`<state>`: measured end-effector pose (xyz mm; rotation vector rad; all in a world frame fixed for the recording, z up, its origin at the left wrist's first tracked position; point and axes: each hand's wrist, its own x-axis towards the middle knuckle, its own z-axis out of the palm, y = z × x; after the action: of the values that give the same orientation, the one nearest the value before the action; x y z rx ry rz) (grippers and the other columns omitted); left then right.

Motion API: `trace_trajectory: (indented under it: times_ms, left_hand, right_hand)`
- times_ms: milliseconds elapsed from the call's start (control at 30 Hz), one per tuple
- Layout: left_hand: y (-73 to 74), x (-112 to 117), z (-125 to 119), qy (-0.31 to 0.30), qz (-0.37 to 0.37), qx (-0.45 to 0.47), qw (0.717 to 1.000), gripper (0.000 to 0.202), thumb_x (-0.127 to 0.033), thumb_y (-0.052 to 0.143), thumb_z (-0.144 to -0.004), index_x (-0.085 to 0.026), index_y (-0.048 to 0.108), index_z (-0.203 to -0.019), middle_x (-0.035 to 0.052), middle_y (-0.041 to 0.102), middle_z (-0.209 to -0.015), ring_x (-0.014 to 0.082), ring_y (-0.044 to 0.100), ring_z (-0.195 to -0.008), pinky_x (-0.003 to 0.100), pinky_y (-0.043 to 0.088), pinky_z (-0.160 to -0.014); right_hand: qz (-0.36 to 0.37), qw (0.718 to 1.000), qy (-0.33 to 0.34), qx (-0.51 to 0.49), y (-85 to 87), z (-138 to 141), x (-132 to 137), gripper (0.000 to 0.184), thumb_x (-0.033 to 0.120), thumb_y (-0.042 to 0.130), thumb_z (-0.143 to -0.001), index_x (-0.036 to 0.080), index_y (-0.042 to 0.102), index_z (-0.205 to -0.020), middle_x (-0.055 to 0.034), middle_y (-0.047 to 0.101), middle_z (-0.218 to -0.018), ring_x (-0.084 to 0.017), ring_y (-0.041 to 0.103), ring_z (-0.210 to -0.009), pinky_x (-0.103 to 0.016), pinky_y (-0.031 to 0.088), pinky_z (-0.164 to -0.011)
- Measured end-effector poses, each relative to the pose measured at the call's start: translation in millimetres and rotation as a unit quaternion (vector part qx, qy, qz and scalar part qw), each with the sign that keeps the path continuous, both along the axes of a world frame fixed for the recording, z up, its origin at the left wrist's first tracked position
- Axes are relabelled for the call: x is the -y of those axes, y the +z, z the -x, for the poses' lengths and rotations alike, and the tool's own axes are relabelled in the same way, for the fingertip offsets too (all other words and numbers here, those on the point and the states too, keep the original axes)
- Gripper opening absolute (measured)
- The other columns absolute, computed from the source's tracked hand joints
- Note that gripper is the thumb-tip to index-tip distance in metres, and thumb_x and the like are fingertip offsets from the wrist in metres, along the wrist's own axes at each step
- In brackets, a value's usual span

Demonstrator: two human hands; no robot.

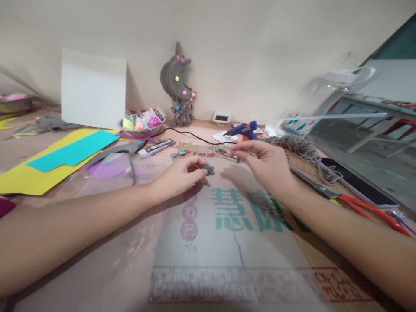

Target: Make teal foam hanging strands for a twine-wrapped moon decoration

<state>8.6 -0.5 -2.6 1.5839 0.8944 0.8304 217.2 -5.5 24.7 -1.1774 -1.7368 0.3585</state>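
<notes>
Between the thumb and fingers of my left hand (186,175) is a small grey star-shaped piece (209,169), held just over the plastic-covered work surface (208,247). My right hand (264,167) is to its right, thumb and forefinger pinched on a small metal tool (223,152) with a thin tip pointing left; its exact kind is too small to make out. The two hands are apart. A loose grey strand (238,245) lies on the plastic below them. Behind my right hand rests a blue glue gun (242,130).
Grey yarn (299,149), a phone (357,180) and red-handled scissors (357,203) lie at the right. Leftward are yellow (39,184) and blue sheets (74,151) and a bowl of coloured clay packets (143,125). A grey moon ornament (173,80) hangs on the wall.
</notes>
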Motion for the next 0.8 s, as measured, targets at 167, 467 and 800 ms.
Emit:
trace_trajectory:
  times_ms: [167,467,800]
  left_hand:
    - [0.5,-1,0,-0.005,-0.016,-0.009,1.000,0.007,-0.022,0.053,-0.081,-0.016,0.055,-0.078,-0.0028,0.054,-0.065,0.0084,0.052,-0.057,0.020,0.039,-0.052]
    - [-1.6,-3,1,-0.014,-0.052,-0.028,0.998,0.009,-0.023,0.053,-0.081,-0.016,0.055,-0.076,-0.0018,0.055,-0.067,0.0105,0.051,-0.063,0.022,0.040,-0.059]
    - [0.8,-2,1,-0.019,-0.039,-0.036,0.998,0.010,-0.023,0.052,-0.081,-0.015,0.056,-0.078,-0.0014,0.055,-0.068,0.0104,0.051,-0.064,0.022,0.039,-0.059]
  right_hand:
    - [0.011,0.999,0.009,0.047,-9.7,7,5,0.011,0.018,0.055,-0.083,0.018,0.066,-0.083,-0.0019,0.069,-0.075,-0.016,0.062,-0.071,-0.029,0.049,-0.066]
    - [-0.143,0.964,0.092,0.204,-17.6,7,12,0.016,0.022,0.052,-0.090,0.022,0.068,-0.093,-0.0025,0.071,-0.082,-0.016,0.064,-0.077,-0.030,0.049,-0.071]
    - [-0.220,0.926,0.115,0.284,-18.2,4,11,0.019,0.015,0.048,-0.091,0.022,0.064,-0.097,-0.0034,0.071,-0.088,-0.016,0.064,-0.080,-0.030,0.050,-0.070]
